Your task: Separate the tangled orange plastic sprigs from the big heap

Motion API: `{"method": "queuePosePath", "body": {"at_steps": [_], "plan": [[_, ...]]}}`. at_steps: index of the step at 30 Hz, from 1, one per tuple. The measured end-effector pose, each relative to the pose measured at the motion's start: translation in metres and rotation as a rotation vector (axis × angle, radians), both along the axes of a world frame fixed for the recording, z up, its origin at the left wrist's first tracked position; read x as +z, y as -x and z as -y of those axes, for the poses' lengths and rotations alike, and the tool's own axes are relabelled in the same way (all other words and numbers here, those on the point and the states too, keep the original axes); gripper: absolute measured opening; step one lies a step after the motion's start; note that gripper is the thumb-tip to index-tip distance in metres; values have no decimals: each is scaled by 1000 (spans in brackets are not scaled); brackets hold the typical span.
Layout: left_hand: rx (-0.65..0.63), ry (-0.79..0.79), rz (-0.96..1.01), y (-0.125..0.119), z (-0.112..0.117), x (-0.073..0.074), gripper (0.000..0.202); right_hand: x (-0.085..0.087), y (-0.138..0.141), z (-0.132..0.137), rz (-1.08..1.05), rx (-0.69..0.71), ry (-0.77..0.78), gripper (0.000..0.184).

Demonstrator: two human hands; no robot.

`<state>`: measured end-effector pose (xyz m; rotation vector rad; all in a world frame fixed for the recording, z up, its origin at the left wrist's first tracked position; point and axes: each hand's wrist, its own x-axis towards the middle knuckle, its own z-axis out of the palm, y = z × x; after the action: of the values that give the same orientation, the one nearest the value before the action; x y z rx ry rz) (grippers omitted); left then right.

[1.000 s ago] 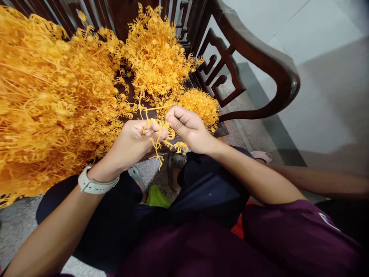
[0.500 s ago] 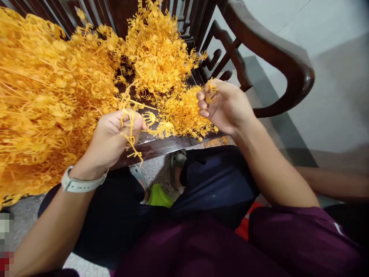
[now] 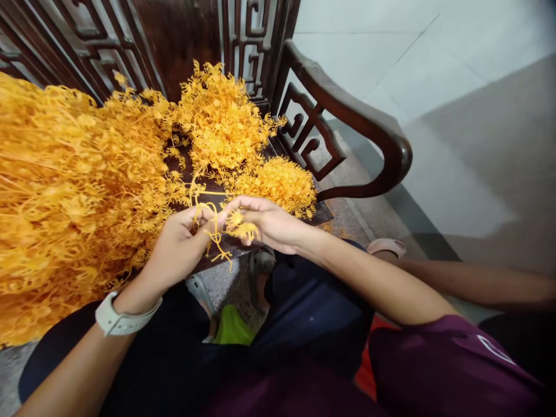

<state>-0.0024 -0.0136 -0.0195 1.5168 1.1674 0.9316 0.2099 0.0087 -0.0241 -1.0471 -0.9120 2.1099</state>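
My left hand [image 3: 178,249] is closed around an orange plastic sprig [image 3: 208,223] with thin branching stems that hang below the fingers. My right hand [image 3: 269,223] meets it from the right, fingers pinched on a small tuft of the same sprig. Both hands hover at the front edge of a dark wooden bench seat [image 3: 226,246]. A large heap of orange plastic sprigs [image 3: 73,191] covers the seat at the left. A smaller mound of orange pieces [image 3: 278,182] lies just beyond my right hand.
The bench's carved backrest [image 3: 130,35] and curved armrest [image 3: 360,124] rise behind and to the right. Grey tiled floor [image 3: 456,116] spreads at the right. Below are my knees, sandalled feet and something green [image 3: 234,327]. Another person's leg [image 3: 469,281] reaches in from the right.
My right hand, which had swung out to the small mound half a second ago, has come back to the sprig in my left hand. The view has tilted upward.
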Motion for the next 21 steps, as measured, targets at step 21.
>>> {"method": "queuePosePath", "body": {"at_steps": [21], "plan": [[86, 129, 23, -1, 2, -1, 40, -3, 7, 6, 6, 26, -156, 52]]}}
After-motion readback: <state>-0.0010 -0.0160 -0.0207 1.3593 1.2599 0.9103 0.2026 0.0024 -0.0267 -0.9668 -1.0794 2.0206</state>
